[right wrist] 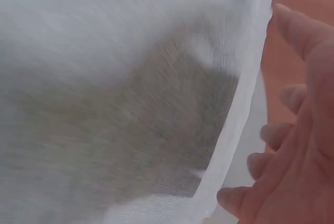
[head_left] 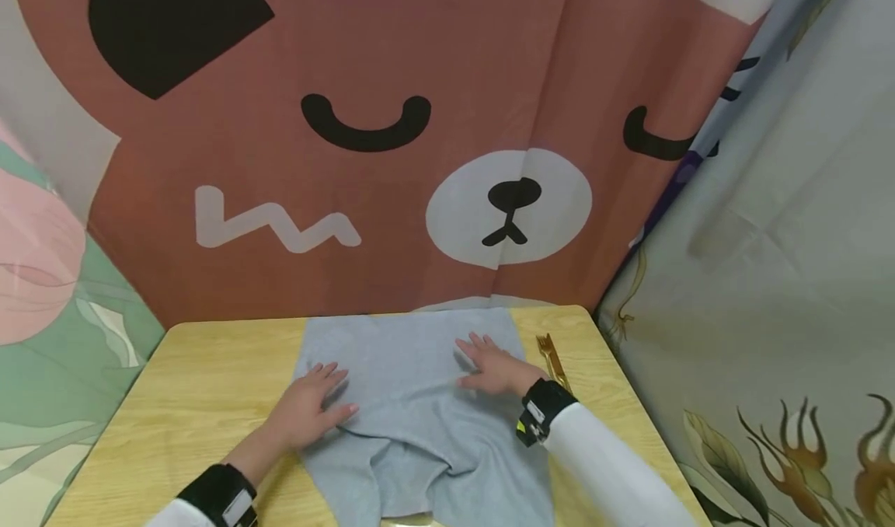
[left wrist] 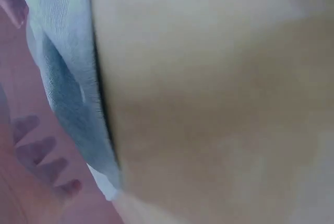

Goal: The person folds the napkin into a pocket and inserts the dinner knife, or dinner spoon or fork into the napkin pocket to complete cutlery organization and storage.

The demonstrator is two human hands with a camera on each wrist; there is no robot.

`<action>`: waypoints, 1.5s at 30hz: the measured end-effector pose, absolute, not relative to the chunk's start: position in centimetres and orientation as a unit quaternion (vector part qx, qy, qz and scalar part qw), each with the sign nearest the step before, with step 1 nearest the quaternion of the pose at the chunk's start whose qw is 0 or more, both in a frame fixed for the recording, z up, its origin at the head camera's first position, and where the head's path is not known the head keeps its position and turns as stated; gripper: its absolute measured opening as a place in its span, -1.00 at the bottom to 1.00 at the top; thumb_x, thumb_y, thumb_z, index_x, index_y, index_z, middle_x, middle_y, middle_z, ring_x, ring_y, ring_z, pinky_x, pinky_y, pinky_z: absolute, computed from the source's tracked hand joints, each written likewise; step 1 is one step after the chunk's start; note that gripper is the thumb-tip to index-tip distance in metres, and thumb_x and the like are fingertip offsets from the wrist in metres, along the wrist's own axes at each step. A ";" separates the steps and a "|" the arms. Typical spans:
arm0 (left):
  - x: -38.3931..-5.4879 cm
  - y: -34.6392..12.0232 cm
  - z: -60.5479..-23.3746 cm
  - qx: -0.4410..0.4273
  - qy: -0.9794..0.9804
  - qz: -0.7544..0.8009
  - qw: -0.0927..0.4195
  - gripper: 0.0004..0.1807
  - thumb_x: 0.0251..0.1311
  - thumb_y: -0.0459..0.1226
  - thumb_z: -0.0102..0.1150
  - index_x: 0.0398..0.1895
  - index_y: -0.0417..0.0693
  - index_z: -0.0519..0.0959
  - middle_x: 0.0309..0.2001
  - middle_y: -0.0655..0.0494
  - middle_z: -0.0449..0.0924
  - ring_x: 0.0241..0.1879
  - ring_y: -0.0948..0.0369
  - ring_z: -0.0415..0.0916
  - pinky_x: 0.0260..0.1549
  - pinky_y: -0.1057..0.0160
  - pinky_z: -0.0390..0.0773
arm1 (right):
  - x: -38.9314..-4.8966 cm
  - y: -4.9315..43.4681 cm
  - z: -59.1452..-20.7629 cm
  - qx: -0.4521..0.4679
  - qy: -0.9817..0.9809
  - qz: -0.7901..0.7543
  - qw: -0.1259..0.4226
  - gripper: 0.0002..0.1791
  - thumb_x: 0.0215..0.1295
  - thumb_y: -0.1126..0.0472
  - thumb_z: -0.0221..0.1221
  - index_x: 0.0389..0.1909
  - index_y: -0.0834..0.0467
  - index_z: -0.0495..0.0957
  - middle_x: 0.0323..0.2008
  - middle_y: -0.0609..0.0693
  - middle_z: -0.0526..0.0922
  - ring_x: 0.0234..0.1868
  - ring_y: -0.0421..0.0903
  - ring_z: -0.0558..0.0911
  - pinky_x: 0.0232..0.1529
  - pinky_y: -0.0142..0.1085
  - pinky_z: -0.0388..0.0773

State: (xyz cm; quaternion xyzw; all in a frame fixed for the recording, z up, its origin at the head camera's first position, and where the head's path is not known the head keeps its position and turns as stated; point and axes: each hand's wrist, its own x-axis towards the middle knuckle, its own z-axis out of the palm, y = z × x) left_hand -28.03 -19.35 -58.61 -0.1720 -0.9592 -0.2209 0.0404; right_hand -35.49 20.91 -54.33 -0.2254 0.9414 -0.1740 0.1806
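A grey-blue cloth [head_left: 419, 403] covers the middle of the wooden table, smoother at its far end and wrinkled into folds toward the near side. Over its left edge is my left hand [head_left: 304, 406], fingers spread and pointing to the far side. My right hand [head_left: 496, 368] is over the cloth's right part, its fingers extended toward the left. Neither hand grips anything. In the left wrist view the cloth [left wrist: 68, 72] shows beside the fingers [left wrist: 44, 151]. The right wrist view has the outstretched right hand [right wrist: 297, 145] beside the pale cloth edge [right wrist: 229, 135].
A gold fork [head_left: 545, 348] and a gold knife [head_left: 557, 364] lie side by side right of the cloth, near the right forearm. A bear-printed curtain [head_left: 391, 177] hangs behind the table [head_left: 210, 371]; a flower-printed curtain [head_left: 755, 278] borders its right side.
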 end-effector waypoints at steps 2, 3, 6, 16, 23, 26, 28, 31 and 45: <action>-26.3 -20.0 -58.6 -0.165 -0.958 -0.221 0.083 -0.34 0.30 0.28 0.19 0.17 -0.04 0.66 0.17 -0.03 0.66 0.22 -0.06 0.59 0.18 -0.14 0.56 | -34.0 21.5 -54.4 -0.235 0.938 -0.176 0.186 -0.07 0.42 -0.23 0.20 0.66 -0.03 0.04 0.67 0.21 -0.09 0.66 0.35 -0.12 0.55 0.32 0.01; -25.5 -20.2 -58.6 -0.161 -0.956 -0.224 0.096 -0.44 0.28 0.23 0.26 0.06 0.01 0.69 0.04 0.07 0.71 0.09 0.07 0.65 0.08 -0.03 0.62 | -33.3 21.8 -54.5 -0.239 0.937 -0.176 0.187 -0.07 0.40 -0.23 0.22 0.65 -0.02 0.06 0.67 0.20 -0.07 0.66 0.34 -0.10 0.55 0.30 0.03; -23.4 -20.7 -58.6 -0.183 -0.948 -0.224 0.129 -0.73 0.16 0.07 0.45 -0.25 0.16 0.69 -0.30 0.36 0.63 -0.28 0.37 0.55 -0.26 0.23 0.60 | -31.4 22.6 -54.8 -0.242 0.935 -0.175 0.190 -0.05 0.35 -0.22 0.28 0.64 -0.01 0.10 0.66 0.20 -0.03 0.66 0.34 -0.06 0.52 0.35 0.05; -21.5 -20.1 -60.6 -0.145 -0.979 -0.141 0.039 -0.02 -0.15 0.62 0.15 0.10 0.11 0.73 0.18 0.13 0.64 0.19 0.07 0.55 0.09 -0.13 0.56 | -29.2 23.9 -56.3 -0.227 0.939 -0.147 0.214 0.20 0.12 -0.38 0.39 0.66 -0.02 0.02 0.68 0.21 -0.13 0.65 0.35 -0.07 0.50 0.39 0.07; -20.6 -20.9 -60.1 -0.132 -0.983 -0.115 -0.064 0.25 -0.29 0.66 0.15 0.45 0.10 0.47 0.54 -0.02 0.33 0.52 -0.14 0.25 0.23 -0.42 0.33 | -29.2 24.2 -57.3 -0.228 0.936 -0.149 0.225 0.28 -0.01 -0.46 0.41 0.65 -0.04 0.05 0.68 0.19 -0.14 0.66 0.34 -0.10 0.50 0.41 0.00; -20.1 -21.9 -59.8 -0.143 -0.978 -0.121 -0.093 0.36 -0.34 0.66 0.15 0.54 0.05 0.35 0.60 -0.03 0.21 0.57 -0.16 0.15 0.25 -0.49 0.25 | -29.2 24.5 -57.5 -0.229 0.934 -0.149 0.229 0.33 -0.08 -0.49 0.43 0.66 -0.08 0.03 0.69 0.15 -0.16 0.67 0.32 -0.12 0.51 0.41 -0.02; -19.9 -22.5 -59.6 -0.158 -0.973 -0.125 -0.110 0.42 -0.36 0.66 0.16 0.57 0.00 0.29 0.62 -0.06 0.16 0.58 -0.18 0.12 0.23 -0.51 0.24 | -29.2 24.7 -57.6 -0.229 0.934 -0.147 0.232 0.35 -0.12 -0.50 0.44 0.66 -0.11 0.02 0.69 0.11 -0.17 0.68 0.29 -0.13 0.51 0.41 -0.04; -19.8 -23.4 -59.1 -0.178 -0.966 -0.129 -0.135 0.46 -0.39 0.64 0.19 0.59 -0.02 0.24 0.64 -0.09 0.08 0.60 -0.21 0.06 0.20 -0.55 0.22 | -29.3 25.0 -57.6 -0.230 0.933 -0.144 0.237 0.38 -0.16 -0.52 0.45 0.66 -0.14 0.00 0.70 0.07 -0.18 0.68 0.27 -0.13 0.51 0.41 -0.06; -22.4 -24.0 -57.5 -0.155 -0.968 -0.128 -0.152 0.35 -0.27 0.58 0.29 0.58 0.02 0.27 0.60 -0.25 0.14 0.55 -0.39 0.04 0.22 -0.64 0.10 | -30.7 24.7 -56.7 -0.221 0.938 -0.141 0.227 0.38 -0.16 -0.54 0.43 0.66 -0.14 0.01 0.69 0.11 -0.14 0.68 0.27 -0.13 0.52 0.42 -0.07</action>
